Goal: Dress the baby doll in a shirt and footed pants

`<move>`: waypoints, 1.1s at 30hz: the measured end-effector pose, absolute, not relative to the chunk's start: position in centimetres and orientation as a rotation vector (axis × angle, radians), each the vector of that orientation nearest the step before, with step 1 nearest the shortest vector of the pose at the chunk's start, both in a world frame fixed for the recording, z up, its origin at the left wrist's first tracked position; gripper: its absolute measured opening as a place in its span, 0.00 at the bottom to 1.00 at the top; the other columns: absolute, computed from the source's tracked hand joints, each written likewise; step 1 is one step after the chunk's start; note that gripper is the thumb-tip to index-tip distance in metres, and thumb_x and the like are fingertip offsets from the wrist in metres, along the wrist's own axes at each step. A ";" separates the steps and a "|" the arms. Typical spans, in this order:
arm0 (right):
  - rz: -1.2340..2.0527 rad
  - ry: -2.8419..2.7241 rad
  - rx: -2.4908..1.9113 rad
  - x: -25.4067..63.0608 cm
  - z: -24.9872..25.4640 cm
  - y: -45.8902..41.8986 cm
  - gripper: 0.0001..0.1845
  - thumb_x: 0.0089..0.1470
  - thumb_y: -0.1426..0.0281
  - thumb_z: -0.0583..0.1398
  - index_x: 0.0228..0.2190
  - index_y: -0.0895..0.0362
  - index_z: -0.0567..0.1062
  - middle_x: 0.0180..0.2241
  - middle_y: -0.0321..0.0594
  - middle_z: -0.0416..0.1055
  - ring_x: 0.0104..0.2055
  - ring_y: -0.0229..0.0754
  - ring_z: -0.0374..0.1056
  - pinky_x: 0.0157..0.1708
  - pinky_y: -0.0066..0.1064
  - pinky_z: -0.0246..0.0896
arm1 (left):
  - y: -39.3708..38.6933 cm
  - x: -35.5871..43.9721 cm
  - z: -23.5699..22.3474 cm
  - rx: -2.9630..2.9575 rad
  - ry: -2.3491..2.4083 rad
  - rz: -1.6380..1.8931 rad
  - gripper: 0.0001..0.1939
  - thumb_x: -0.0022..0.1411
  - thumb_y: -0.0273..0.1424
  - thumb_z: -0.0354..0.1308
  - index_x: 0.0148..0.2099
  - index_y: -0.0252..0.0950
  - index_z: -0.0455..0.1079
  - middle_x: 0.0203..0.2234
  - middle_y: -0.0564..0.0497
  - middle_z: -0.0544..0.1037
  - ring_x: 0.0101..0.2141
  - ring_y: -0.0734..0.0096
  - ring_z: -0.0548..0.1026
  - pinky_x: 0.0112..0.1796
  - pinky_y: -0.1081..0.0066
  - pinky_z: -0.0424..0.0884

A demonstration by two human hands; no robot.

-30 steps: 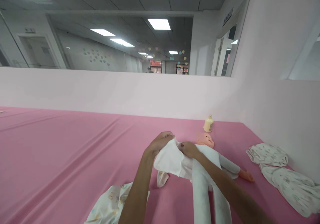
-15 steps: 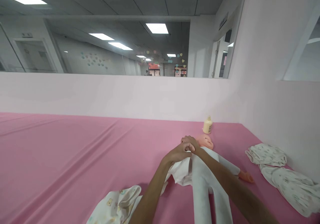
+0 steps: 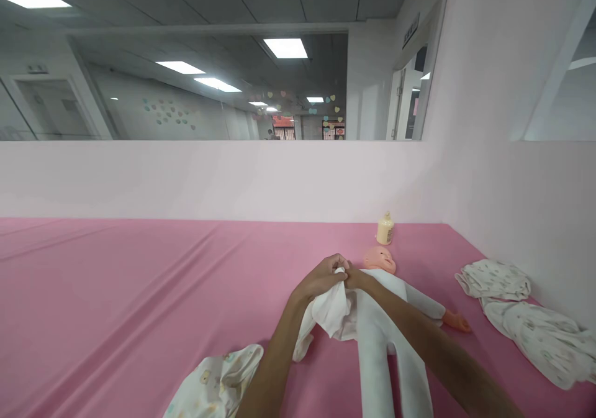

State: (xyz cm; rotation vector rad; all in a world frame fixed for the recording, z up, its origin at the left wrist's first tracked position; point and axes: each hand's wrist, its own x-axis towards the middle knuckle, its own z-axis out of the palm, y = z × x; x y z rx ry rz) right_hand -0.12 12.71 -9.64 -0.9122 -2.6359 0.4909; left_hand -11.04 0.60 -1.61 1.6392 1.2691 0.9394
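Observation:
A baby doll (image 3: 372, 325) with a white body lies on its back on the pink bed cover, its head (image 3: 379, 259) away from me. My left hand (image 3: 323, 278) is at the doll's shoulder on the left, fingers closed on a white baby garment (image 3: 331, 311), whose loose part hangs below. Against its fingertips rests my right hand (image 3: 357, 277), bent over the doll's upper chest. Its fingers are curled and partly hidden, so what they grip does not show. The doll's arm (image 3: 426, 303) on the right stretches out, ending in a bare hand (image 3: 457, 320).
Near the wall, beyond the doll's head, stands a cream pump bottle (image 3: 384, 229). Patterned cloth (image 3: 212, 384) lies crumpled beside my left forearm. Folded printed clothes (image 3: 496, 278) and another spread garment (image 3: 542, 337) lie along the right wall. A wide mirror or window (image 3: 214, 89) faces me.
My hands have come slightly apart and shifted a little to the left. The right hand no longer reaches over the left, and more of the white garment shows, drawn up in the left fingers.

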 end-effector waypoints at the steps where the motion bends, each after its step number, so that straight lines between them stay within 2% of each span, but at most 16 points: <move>1: 0.455 -2.643 -0.936 -0.1 -9.4 12.8 0.05 0.52 0.70 0.61 0.32 0.58 0.75 0.36 0.41 0.72 0.41 0.44 0.66 0.43 0.37 0.60 | 0.5 -11.0 -1.5 1.655 1.265 0.947 0.09 0.51 0.27 0.52 0.38 0.35 0.64 0.37 0.49 0.71 0.38 0.68 0.67 0.35 0.72 0.63; 5: 0.287 -2.631 -1.049 1.1 -8.2 13.6 0.07 0.49 0.76 0.58 0.31 0.59 0.75 0.38 0.46 0.73 0.44 0.49 0.63 0.43 0.38 0.53 | 0.4 -10.3 -1.7 1.729 1.304 0.909 0.14 0.50 0.25 0.52 0.42 0.37 0.63 0.39 0.50 0.69 0.39 0.68 0.65 0.35 0.71 0.62; 10: 0.165 -2.638 -1.140 3.1 -7.7 14.6 0.06 0.48 0.77 0.57 0.26 0.59 0.74 0.32 0.44 0.73 0.37 0.45 0.64 0.36 0.34 0.51 | 0.6 -9.0 -2.7 1.806 1.395 0.781 0.17 0.51 0.26 0.51 0.45 0.38 0.63 0.37 0.51 0.67 0.36 0.69 0.65 0.33 0.72 0.61; 13: 0.115 -2.646 -1.169 3.8 -7.9 15.1 0.10 0.49 0.79 0.55 0.26 0.57 0.75 0.30 0.45 0.73 0.36 0.46 0.65 0.37 0.34 0.51 | 0.7 -7.6 -3.5 1.843 1.373 0.700 0.17 0.50 0.26 0.52 0.45 0.39 0.64 0.36 0.51 0.68 0.34 0.70 0.65 0.31 0.73 0.61; 17: 0.069 -2.651 -1.138 4.4 -8.3 15.3 0.16 0.51 0.82 0.53 0.28 0.54 0.77 0.34 0.46 0.74 0.41 0.47 0.65 0.40 0.36 0.52 | 0.6 -5.0 -4.7 1.707 1.244 0.555 0.19 0.50 0.26 0.52 0.46 0.38 0.62 0.35 0.53 0.67 0.25 0.76 0.67 0.25 0.74 0.62; 21: 0.057 -2.674 -1.058 5.7 -8.4 14.6 0.15 0.54 0.78 0.52 0.32 0.54 0.77 0.38 0.46 0.73 0.43 0.48 0.64 0.44 0.38 0.52 | 0.0 -3.2 -5.2 1.775 1.219 0.503 0.15 0.52 0.26 0.52 0.44 0.37 0.63 0.28 0.55 0.69 0.25 0.74 0.69 0.26 0.73 0.63; 25: 0.051 -2.620 -1.041 8.5 -8.5 13.2 0.11 0.56 0.73 0.52 0.33 0.56 0.75 0.39 0.45 0.72 0.45 0.48 0.63 0.48 0.39 0.51 | -1.2 -3.0 -4.0 1.825 1.169 0.409 0.17 0.59 0.35 0.52 0.51 0.39 0.63 0.24 0.55 0.71 0.26 0.71 0.71 0.28 0.72 0.63; 28: 0.055 -2.444 -1.076 12.3 -9.1 12.2 0.12 0.58 0.72 0.50 0.32 0.56 0.73 0.38 0.44 0.72 0.44 0.45 0.64 0.47 0.36 0.52 | -1.7 -4.0 -2.8 1.861 1.170 0.460 0.18 0.61 0.40 0.52 0.52 0.41 0.65 0.28 0.53 0.74 0.30 0.70 0.73 0.30 0.72 0.64; 31: 0.109 -2.190 -1.343 17.7 -10.6 11.6 0.14 0.58 0.70 0.48 0.27 0.56 0.71 0.32 0.43 0.71 0.37 0.44 0.65 0.40 0.34 0.55 | -1.3 -5.5 -2.2 1.797 1.316 0.648 0.17 0.62 0.41 0.50 0.48 0.38 0.66 0.34 0.50 0.74 0.32 0.70 0.72 0.29 0.73 0.64; 33: 0.200 -1.964 -1.533 21.5 -12.2 11.5 0.14 0.58 0.67 0.48 0.27 0.55 0.70 0.33 0.43 0.71 0.37 0.44 0.65 0.37 0.34 0.55 | -0.5 -6.2 -2.4 1.717 1.411 0.739 0.16 0.62 0.42 0.48 0.46 0.37 0.65 0.34 0.49 0.73 0.31 0.70 0.72 0.29 0.73 0.64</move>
